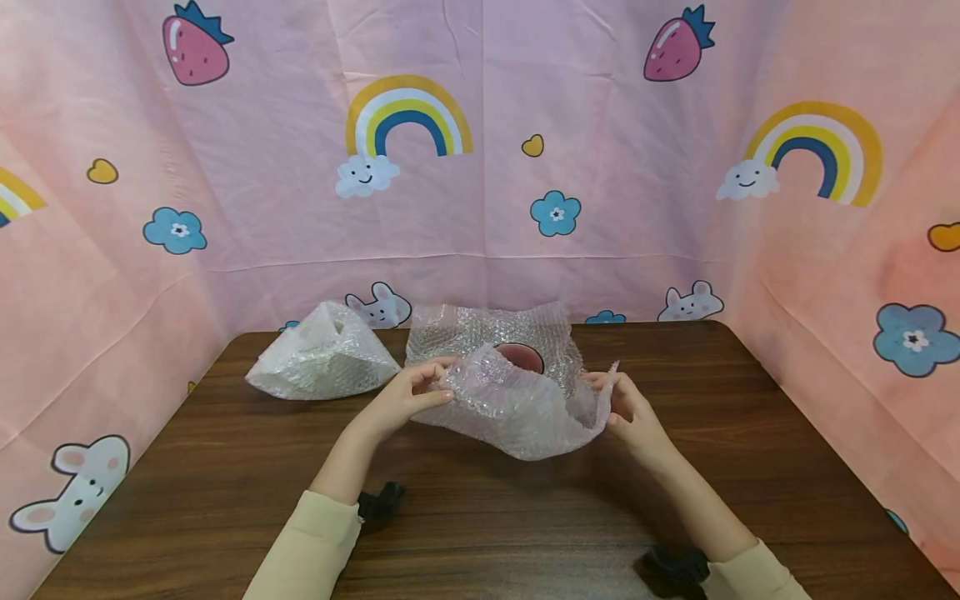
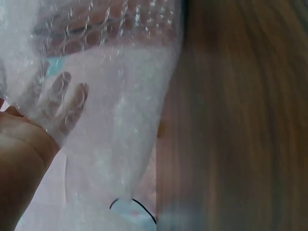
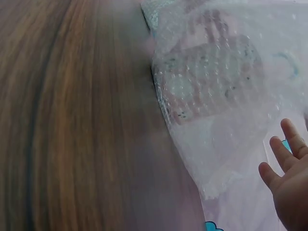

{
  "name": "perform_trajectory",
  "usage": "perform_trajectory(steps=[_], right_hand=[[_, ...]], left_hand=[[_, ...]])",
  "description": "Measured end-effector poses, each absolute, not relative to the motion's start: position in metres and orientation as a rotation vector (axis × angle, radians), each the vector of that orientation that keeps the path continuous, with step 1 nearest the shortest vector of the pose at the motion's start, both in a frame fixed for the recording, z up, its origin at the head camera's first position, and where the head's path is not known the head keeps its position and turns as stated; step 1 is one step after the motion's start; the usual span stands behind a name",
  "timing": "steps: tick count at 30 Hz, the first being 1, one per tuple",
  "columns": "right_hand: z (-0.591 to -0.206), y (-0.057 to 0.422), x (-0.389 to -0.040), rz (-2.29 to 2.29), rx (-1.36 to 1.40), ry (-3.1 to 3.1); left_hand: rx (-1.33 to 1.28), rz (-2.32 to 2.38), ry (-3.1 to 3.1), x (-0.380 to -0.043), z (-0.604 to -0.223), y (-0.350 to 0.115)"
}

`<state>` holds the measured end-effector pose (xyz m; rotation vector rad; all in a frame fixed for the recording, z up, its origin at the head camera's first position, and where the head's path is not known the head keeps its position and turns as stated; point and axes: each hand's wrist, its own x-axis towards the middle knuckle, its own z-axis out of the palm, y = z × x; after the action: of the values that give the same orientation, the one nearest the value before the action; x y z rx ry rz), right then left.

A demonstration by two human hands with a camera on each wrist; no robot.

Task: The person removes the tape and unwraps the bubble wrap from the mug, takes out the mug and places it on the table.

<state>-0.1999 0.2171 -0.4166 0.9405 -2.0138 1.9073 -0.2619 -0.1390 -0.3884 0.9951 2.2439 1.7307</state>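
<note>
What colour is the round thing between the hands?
The round thing is dusty pink with a dark edge, clearest in the head view.

Whitish bubble wrap, brown wood-grained table

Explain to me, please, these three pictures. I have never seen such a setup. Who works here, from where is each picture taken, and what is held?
There is no robot here: a person works with two bare hands, the left hand and the right hand. The wide picture is taken from the person's head, looking forward and down; the two closer ones are taken at the left and right wrists. On the brown table, a bubble-wrapped bundle lies to the left. Nearer the middle, a sheet of bubble wrap partly covers a pink, dark-rimmed thing. Both hands touch the sheet, one on each side; how firmly they hold it, I cannot tell.
</note>
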Motion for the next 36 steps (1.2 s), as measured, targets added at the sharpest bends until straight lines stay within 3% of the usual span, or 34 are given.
perform_trajectory(steps=[18, 29, 36], right_hand=[[-0.398, 0.229, -0.191, 1.716, 0.845, -2.255], [-0.400, 0.238, -0.192, 1.760, 0.903, -2.398], [-0.407, 0.242, -0.194, 1.507, 0.893, -2.634]], left_hand=[[1.077, 1.453, 2.201, -0.254, -0.413, -0.177], [0.854, 1.418, 2.204, -0.254, -0.416, -0.185], [0.857, 1.220, 2.361, -0.252, -0.413, -0.180]])
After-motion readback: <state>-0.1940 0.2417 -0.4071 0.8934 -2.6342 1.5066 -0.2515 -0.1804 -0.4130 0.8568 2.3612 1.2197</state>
